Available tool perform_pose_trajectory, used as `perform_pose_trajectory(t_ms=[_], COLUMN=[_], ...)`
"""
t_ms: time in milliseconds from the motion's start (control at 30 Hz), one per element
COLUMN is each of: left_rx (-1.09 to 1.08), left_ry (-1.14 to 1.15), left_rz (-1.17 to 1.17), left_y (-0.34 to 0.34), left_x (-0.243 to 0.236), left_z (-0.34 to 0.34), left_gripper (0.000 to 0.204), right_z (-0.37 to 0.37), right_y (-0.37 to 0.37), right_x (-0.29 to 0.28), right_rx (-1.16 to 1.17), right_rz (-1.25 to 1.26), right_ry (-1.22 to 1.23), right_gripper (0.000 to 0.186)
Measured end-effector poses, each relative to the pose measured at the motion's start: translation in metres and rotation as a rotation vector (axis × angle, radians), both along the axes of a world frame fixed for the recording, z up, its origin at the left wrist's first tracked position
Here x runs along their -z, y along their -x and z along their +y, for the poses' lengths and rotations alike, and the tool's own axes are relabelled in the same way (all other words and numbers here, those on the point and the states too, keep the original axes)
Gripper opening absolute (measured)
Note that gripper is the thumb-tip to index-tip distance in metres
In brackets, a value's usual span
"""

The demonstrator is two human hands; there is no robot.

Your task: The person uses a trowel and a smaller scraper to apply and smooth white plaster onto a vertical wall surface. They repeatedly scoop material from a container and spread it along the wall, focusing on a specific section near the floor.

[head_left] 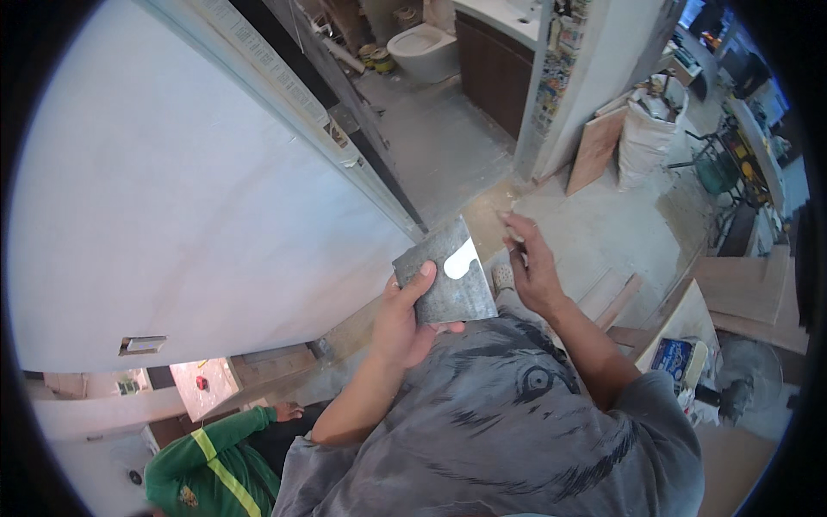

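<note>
A square, mottled grey plate (452,297) with a white rounded patch on its face is held in my left hand (403,319), thumb across the top and fingers beneath it. Just right of the plate, my right hand (534,271) is raised with its fingers loosely bent and apart, not touching it. I cannot make out anything held in those fingers. Behind both, the doorway floor (457,151) leads into a bathroom with a toilet (422,53).
A white wall (181,189) with a small cutout is on my left. A person in a green sleeve (215,457) is at lower left. At right stand a white sack (646,138), a leaning board (594,146), wooden panels (741,293) and a fan (745,379).
</note>
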State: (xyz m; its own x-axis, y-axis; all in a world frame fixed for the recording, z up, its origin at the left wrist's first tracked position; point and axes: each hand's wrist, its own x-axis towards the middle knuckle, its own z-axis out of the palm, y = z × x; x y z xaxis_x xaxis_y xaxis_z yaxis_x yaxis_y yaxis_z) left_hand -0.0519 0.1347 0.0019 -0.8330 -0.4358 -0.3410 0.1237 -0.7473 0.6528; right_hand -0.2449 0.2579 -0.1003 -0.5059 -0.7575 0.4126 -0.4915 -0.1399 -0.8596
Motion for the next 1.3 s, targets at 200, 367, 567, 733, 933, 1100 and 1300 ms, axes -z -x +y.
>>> perform_pose_trajectory(t_ms=[200,367,567,733,933,1100,1300], left_rx=[-0.178,-0.368,-0.460,-0.492,-0.397,-0.367,-0.280], left_ry=[-0.084,-0.118,0.056,0.098,0.157,0.260,0.296], left_rz=[-0.219,-0.390,-0.549,-0.633,-0.665,-0.667,-0.650], left_y=[0.026,0.061,0.081,0.086,0.065,0.048,0.035], left_x=[0.044,0.040,0.028,0.022,0.013,0.017,0.016], left_z=[-0.022,-0.033,-0.058,-0.079,-0.110,-0.122,-0.138], left_gripper=[0.038,0.042,0.037,0.036,0.027,0.026,0.028], right_z=[-0.035,-0.065,-0.113,-0.144,-0.161,-0.170,-0.176], right_y=[0.070,0.128,0.169,0.170,0.147,0.117,0.094], right_x=[0.008,0.019,0.022,0.015,0.009,0.001,0.008], right_rx=[-0.195,-0.405,-0.633,-0.772,-0.774,-0.732,-0.699], right_rz=[0.078,0.086,0.288,0.426,0.549,0.600,0.606], right_ry=[-0.056,-0.037,-0.009,0.063,0.020,-0.014,-0.025], right_gripper=[0.063,0.063,0.067,0.053,0.049,0.052,0.056])
